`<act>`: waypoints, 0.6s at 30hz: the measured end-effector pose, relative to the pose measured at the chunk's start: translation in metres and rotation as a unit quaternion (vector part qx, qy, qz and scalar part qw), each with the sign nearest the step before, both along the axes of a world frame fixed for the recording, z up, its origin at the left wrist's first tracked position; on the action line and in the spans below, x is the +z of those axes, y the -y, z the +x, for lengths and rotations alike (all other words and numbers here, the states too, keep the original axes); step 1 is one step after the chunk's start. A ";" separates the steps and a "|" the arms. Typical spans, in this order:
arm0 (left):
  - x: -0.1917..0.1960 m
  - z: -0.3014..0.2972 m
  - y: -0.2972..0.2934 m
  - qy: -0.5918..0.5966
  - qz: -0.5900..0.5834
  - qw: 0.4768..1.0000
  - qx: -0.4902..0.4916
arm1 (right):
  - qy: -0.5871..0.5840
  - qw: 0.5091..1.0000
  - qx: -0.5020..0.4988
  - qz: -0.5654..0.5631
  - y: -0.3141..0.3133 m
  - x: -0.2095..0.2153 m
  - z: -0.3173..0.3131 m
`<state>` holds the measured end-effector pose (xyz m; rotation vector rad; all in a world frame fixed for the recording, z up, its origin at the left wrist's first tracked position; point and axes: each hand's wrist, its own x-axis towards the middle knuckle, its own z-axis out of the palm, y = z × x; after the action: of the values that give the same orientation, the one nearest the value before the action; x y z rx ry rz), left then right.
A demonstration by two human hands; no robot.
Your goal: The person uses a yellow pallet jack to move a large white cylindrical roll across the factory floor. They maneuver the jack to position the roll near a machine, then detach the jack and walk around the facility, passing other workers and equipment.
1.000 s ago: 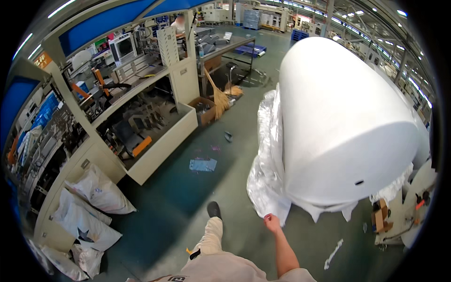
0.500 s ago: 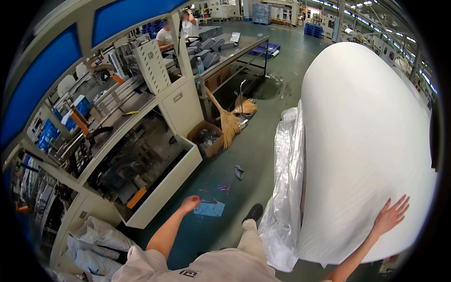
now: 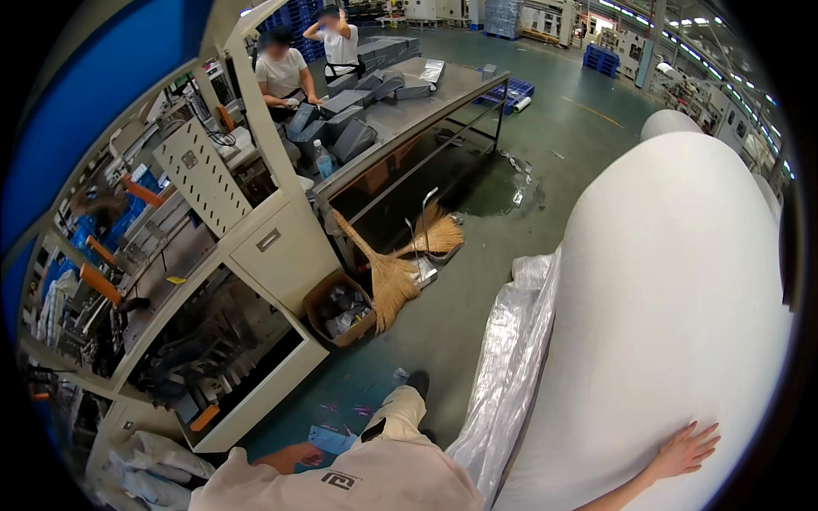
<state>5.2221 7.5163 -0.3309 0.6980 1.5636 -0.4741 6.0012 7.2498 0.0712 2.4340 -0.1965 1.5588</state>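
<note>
A huge white roll point(image 3: 673, 307) fills the right side of the view, with clear plastic wrap point(image 3: 511, 358) bunched along its left flank down to the floor. My right hand point(image 3: 683, 451) lies flat on the roll's lower side, fingers spread, holding nothing. My left hand point(image 3: 285, 457) hangs low by my hip, mostly hidden behind my beige shirt, near a blue sheet on the green floor. My leg and dark shoe point(image 3: 417, 383) stand beside the plastic wrap.
A cream workbench with shelves point(image 3: 247, 281) lines the left. A cardboard box point(image 3: 336, 308) and two straw brooms point(image 3: 388, 277) sit by a metal table point(image 3: 409, 111). Two people point(image 3: 311, 60) work at the far end. White sacks point(image 3: 158, 456) lie at the lower left.
My view has swung forward along the roll. My right hand slid from the roll's lower edge onto its side; my left arm dropped back to my hip.
</note>
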 end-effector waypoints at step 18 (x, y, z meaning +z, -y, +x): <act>0.082 0.741 -0.795 0.312 0.418 0.827 -0.209 | -0.130 0.989 -0.012 -0.069 -0.578 -0.011 0.390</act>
<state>5.9627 8.3110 -0.2493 1.7021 0.9200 0.1835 6.3911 7.8279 0.0602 2.4820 -0.0671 1.1858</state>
